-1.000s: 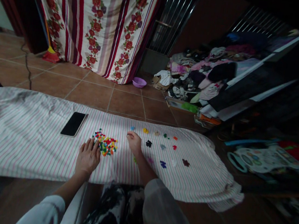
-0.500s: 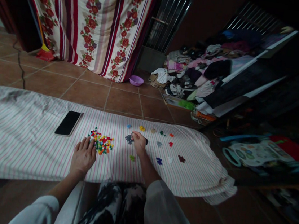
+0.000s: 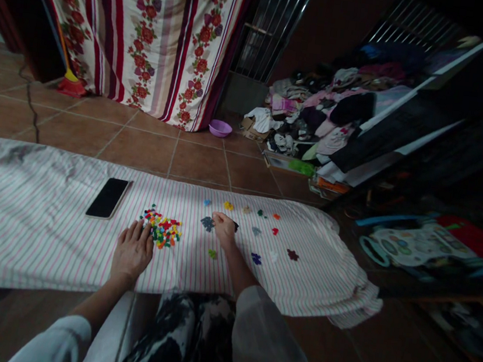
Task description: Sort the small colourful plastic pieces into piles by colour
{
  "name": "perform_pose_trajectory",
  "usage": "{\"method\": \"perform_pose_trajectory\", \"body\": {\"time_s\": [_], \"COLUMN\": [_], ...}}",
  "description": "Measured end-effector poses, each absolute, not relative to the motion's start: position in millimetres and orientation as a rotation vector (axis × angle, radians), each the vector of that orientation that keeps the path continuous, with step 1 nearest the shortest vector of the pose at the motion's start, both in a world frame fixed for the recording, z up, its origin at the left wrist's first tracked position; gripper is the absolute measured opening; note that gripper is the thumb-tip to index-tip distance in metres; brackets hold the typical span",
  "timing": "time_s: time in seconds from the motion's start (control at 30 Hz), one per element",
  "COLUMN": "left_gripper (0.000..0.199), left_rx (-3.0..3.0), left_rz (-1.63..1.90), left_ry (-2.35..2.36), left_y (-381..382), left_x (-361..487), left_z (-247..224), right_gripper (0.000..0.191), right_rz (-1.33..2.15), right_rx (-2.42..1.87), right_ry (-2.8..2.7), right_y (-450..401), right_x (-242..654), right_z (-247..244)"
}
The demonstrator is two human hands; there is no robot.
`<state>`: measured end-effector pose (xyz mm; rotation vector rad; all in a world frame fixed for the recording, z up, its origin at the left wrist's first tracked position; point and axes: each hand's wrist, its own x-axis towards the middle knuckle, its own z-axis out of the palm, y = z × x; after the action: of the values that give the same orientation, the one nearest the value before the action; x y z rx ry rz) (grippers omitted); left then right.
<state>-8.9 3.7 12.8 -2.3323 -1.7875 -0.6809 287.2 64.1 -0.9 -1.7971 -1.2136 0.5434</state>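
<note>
Black pieces (image 3: 236, 227), partly hidden by right hand (image 3: 223, 229), pinched narrow, contents unclear. Left hand (image 3: 132, 250) flat, opened out, beside multicoloured pile (image 3: 165, 231). Phone (image 3: 108, 198) farther left.

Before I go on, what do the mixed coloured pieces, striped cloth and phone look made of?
Mixed coloured pieces: probably plastic, from their solid bright colours; too small to judge finish. Striped cloth: matte fabric, softly wrinkled. Phone: smooth black face, likely glass; body material unclear.
</note>
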Motion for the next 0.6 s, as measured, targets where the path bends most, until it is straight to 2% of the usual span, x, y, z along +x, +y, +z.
{"method": "perform_pose_trajectory", "body": {"time_s": [0.3,0.6], "left_gripper": [0.048,0.048], "left_rx": [-2.338,-2.334], "left_rz": [-0.688,-0.699], "left_ry": [-1.809,-1.8], "left_y": [4.7,5.0], "left_x": [-8.7,-9.3], "left_z": [11.4,10.1], "right_gripper": [0.024,0.032], "right_rz": [0.325,0.278], "right_rx": [-1.973,-1.927], "right_ry": [-1.484,-1.451], "right_y": [67.8,61.9], "right_x": [280.3,282.8], "right_z": [5.1,5.1]}}
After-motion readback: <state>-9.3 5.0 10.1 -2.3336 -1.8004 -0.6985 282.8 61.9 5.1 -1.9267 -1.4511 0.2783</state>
